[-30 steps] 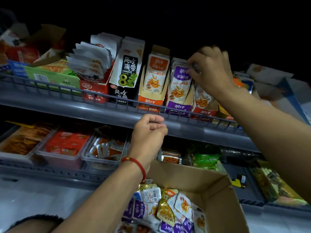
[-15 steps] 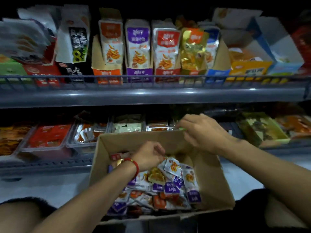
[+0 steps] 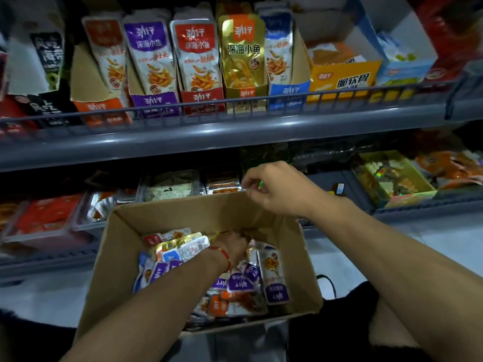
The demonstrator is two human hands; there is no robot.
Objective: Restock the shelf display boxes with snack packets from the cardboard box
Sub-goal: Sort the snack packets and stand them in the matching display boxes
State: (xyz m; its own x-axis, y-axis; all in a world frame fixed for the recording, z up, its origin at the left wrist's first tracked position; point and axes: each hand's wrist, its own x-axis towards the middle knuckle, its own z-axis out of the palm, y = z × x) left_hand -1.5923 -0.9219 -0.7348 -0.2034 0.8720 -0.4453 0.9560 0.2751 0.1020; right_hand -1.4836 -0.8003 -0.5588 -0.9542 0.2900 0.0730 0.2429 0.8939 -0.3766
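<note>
Five display boxes (image 3: 198,100): stood along upper shelf front edge; packets read 深海小鱼
Left hand (image 3: 232,246): dug into snack packets (image 3: 243,280), grip unclear
Right hand (image 3: 274,189): pinched cardboard box (image 3: 109,262) far rim
Yellow box (image 3: 342,77): read 脆软骨

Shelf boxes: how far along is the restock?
Done: the orange, purple, red, gold and blue display boxes on the upper shelf each show packets standing upright. In hand: the left hand digs among packets in the cardboard box, its grip hidden; the right hand is at the far rim. Left: many mixed packets remain in the box.
</note>
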